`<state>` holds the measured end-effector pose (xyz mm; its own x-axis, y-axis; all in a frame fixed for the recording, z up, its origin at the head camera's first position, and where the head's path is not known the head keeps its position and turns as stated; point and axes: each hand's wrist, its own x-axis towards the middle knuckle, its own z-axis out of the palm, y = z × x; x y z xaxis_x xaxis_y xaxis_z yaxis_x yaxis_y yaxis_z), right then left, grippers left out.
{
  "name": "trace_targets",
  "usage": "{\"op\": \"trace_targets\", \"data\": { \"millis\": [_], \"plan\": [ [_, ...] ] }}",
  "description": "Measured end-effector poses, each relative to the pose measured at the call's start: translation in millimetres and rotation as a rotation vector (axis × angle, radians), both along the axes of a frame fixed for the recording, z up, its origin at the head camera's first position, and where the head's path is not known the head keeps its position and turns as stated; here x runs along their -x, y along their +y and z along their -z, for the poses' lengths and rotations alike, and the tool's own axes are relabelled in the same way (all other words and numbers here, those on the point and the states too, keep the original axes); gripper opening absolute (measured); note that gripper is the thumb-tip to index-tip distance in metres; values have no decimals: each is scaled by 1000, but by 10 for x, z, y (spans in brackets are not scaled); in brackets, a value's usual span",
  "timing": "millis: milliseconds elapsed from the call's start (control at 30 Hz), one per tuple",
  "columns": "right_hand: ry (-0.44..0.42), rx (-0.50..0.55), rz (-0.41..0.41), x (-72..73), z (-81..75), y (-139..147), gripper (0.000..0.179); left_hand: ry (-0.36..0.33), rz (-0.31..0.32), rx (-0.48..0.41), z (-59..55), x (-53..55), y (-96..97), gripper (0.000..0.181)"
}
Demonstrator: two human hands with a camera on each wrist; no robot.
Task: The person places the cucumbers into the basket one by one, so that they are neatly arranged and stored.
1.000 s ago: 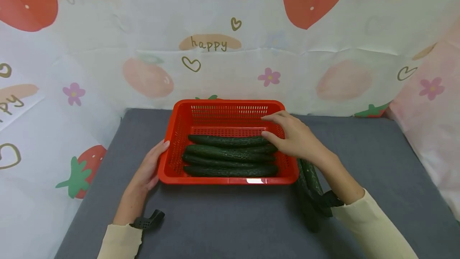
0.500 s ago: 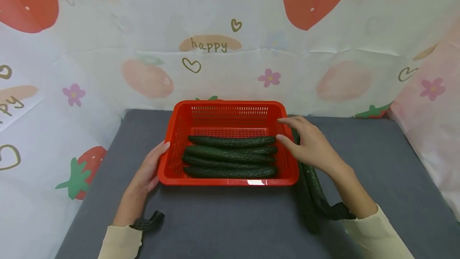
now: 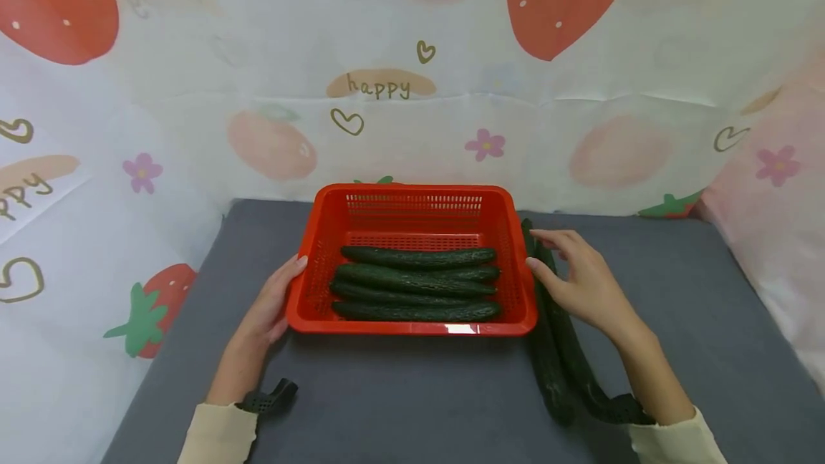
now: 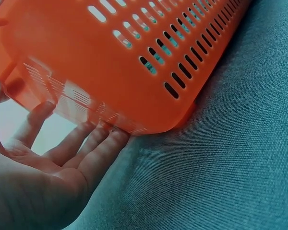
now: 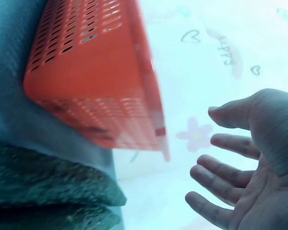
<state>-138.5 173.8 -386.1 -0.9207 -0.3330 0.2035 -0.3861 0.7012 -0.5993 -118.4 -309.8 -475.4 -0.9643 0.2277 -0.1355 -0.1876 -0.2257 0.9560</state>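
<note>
A red plastic basket (image 3: 412, 328) with slotted walls holds several dark green cucumbers (image 3: 419, 281), laid side by side crosswise. At the basket's left end my left hand (image 3: 271, 299) grips it, the thumb at the rim and the fingers against the outer wall (image 4: 81, 112). My right hand (image 3: 583, 281) is just right of the basket with spread, slightly bent fingers and nothing in them. Below it, two more cucumbers (image 3: 548, 371) lie lengthwise on the table along the basket's right side, partly hidden by the hand and wrist strap. Their ends show in the right wrist view.
Dark grey cloth covers the table (image 3: 412, 399). Behind it and at both sides hangs a pale curtain (image 3: 399, 142) printed with strawberries, hearts and flowers. Black straps (image 3: 271, 398) are on both wrists.
My right hand has moved from above the basket's right end to the right and nearer, over the two cucumbers outside. The left hand stays on the basket, which holds its place.
</note>
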Motion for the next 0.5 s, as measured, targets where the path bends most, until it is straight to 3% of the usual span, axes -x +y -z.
{"op": "trace_targets", "data": {
  "millis": [267,500],
  "plan": [
    [-18,23,15,-62,150,86,51,-15,-23,8,-28,-21,-35,45],
    [-42,13,45,-136,249,215,51,-1,12,-21,-34,-9,-17,40]
  ]
}}
